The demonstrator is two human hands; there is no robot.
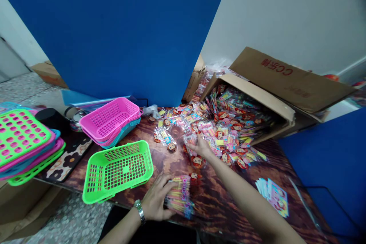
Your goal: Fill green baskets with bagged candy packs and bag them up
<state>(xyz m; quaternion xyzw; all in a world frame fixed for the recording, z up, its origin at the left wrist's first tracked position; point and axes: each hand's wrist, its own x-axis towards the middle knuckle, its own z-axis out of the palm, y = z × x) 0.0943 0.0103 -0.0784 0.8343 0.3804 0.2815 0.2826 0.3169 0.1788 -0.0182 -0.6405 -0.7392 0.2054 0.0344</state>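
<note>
Speckled floor [82,217] at left, then green basket [126,168] on wood-grain table [217,209]. Blue partition [122,34] behind. Left hand [157,198]: fingers part-curled round packet bundle [180,196], near table's front edge. Right hand [201,148]: fingers closed on clear packet [190,140], blurred, at loose pile [225,137]. Open carton [257,91] beyond; pale wall [271,11]; blue panel [323,152] far right.

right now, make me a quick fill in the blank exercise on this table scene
1. The left hand holds a colorful bundle beside the ____ basket.
2. The right hand, grasping a packet, is nearer the cardboard box than the ____ hand is.
3. The large lettering on the box's flap is ____.

Missing words: green; left; red
</note>
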